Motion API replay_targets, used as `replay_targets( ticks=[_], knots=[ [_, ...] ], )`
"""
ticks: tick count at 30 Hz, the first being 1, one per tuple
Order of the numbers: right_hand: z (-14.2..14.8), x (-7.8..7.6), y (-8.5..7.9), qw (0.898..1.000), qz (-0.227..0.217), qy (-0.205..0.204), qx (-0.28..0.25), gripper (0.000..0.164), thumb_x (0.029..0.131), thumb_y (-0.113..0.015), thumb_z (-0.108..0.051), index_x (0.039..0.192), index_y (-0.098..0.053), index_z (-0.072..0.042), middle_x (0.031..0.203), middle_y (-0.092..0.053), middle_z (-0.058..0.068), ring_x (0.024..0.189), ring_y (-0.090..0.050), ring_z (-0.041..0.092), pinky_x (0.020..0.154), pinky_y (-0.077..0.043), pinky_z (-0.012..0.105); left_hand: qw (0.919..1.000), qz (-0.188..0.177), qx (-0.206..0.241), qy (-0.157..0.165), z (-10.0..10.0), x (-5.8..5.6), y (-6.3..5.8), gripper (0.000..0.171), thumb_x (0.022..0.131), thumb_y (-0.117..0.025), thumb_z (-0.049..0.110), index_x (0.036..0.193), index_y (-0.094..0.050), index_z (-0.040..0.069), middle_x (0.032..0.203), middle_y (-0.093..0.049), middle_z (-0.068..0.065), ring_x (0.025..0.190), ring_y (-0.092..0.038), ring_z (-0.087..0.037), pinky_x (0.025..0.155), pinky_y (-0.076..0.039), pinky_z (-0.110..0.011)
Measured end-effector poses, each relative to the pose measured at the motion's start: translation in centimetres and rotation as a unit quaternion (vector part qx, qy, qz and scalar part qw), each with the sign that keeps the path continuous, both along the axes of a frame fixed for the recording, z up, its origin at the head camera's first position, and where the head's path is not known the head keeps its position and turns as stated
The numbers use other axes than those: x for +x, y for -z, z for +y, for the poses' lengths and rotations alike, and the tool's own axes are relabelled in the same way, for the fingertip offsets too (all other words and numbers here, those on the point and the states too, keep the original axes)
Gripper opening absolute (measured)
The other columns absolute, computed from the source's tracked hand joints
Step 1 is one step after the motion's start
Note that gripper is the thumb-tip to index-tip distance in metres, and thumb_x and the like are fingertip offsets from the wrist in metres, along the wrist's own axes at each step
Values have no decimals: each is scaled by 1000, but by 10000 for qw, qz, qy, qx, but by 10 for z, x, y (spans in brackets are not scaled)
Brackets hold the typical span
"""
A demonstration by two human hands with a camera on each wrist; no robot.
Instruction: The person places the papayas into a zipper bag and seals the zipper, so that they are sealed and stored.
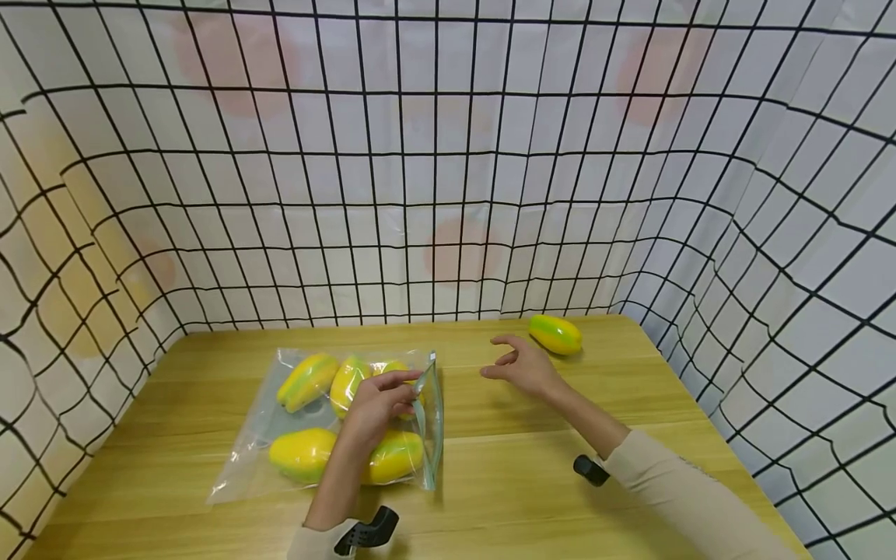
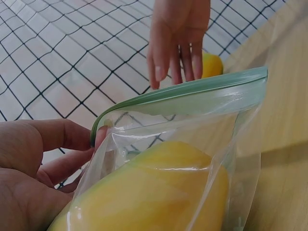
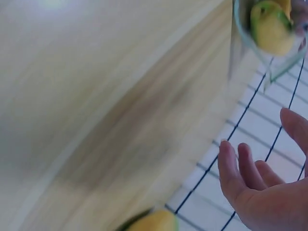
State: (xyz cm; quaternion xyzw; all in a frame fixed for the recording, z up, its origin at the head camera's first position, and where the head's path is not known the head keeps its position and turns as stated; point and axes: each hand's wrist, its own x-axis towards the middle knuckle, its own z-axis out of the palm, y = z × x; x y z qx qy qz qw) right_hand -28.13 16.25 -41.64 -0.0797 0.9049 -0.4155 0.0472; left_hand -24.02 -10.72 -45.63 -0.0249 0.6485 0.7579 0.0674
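Observation:
A clear zip bag [image 1: 238, 470] with a green zip edge lies on its side, its mouth toward the right. Several yellow-green fruits, papaya-like in shape, are inside, one papaya [image 1: 302, 455] near the front. My left hand [image 1: 374, 408] reaches over the bag and pinches the edge of its mouth; in the left wrist view the zip edge [image 2: 183, 92] stands apart from the lower side. My right hand [image 1: 526, 367] hovers right of the mouth, fingers spread and loosely bent, holding nothing. Just beyond it lies a loose papaya [image 1: 555, 335], apart from the fingers.
The wooden table [image 1: 532, 482] runs under everything. Black netting [image 1: 434, 155] over white sheeting encloses the back and both sides. A dark wrist camera [image 1: 591, 470] sits by the right sleeve, and another wrist camera [image 1: 374, 529] by the left.

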Motion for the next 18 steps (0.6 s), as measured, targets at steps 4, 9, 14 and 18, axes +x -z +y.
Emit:
replay_targets(
  ticks=[4,9,14,18],
  knots=[
    [18,-4,-6,9996,33,89,249,72,88,-80,-33,148,-49,-8,116,-68,20,97,-67,29,74,-56,34,10000,20,17,-2,0,0,0,30,91,-65,-2,120,-71,-5,104,-68,-14,69,-59,-15,61,-57,-22],
    [40,-8,-9,9992,47,292,260,77,88,-79,-35,153,-44,-10,126,-64,23,107,-65,32,75,-55,32,10000,5,5,-20,0,1,-1,29,91,-66,-2,119,-71,-5,102,-68,-14,69,-59,-16,61,-56,-22],
    [59,-11,-11,9973,252,498,469,80,89,-77,-39,154,-41,-8,125,-66,25,111,-65,36,78,-57,38,10000,5,-23,-28,0,2,-1,29,91,-66,-2,120,-71,-5,104,-67,-15,70,-59,-16,62,-57,-22],
    [72,-15,-12,9953,241,669,660,85,89,-76,-44,156,-37,-10,133,-60,29,118,-61,40,85,-56,44,10000,33,-11,1,-1,2,-2,29,92,-65,-2,121,-71,-5,106,-67,-16,70,-59,-16,62,-57,-22]
  ],
)
